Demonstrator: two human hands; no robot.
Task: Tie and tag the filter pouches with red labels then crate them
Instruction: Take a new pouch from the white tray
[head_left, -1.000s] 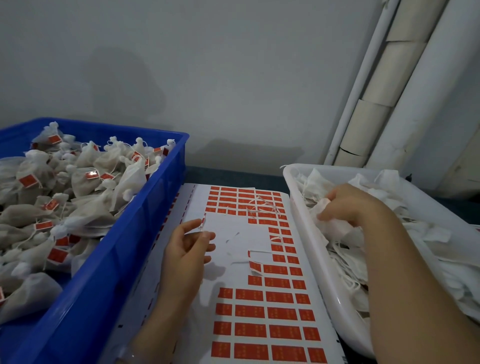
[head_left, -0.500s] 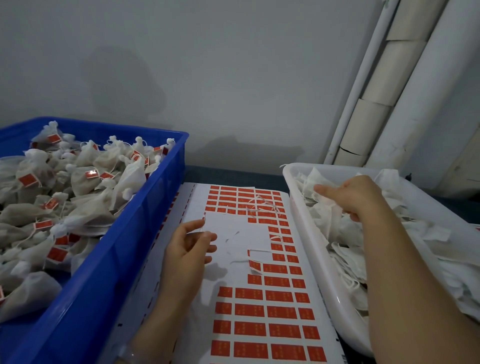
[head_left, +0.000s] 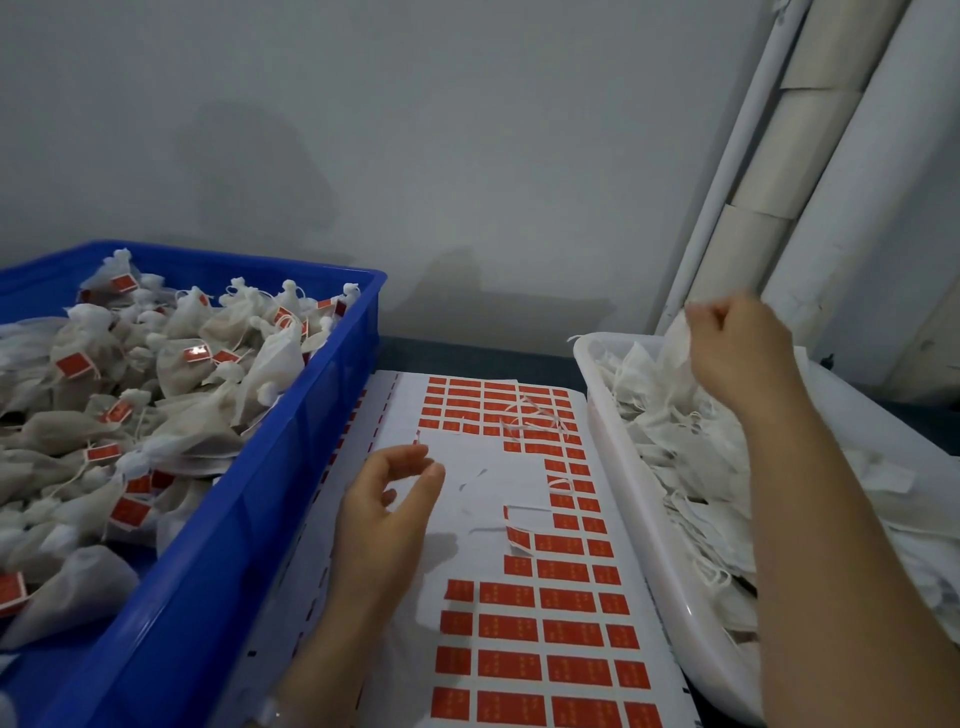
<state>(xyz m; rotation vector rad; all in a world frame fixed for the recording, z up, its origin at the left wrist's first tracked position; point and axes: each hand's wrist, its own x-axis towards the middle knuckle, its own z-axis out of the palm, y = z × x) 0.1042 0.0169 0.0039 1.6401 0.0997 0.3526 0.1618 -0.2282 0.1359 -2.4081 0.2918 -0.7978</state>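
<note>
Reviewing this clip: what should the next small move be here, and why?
Probably carry the pouch across to the left hand over the label sheet. The right hand pinches it above the white tray, and the left hand hovers open beside unpeeled red labels.

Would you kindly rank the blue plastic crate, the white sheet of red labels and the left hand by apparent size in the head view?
1. Blue plastic crate, narrowly; it and the sheet both run off-frame, so unsure.
2. White sheet of red labels.
3. Left hand, smallest.
</note>
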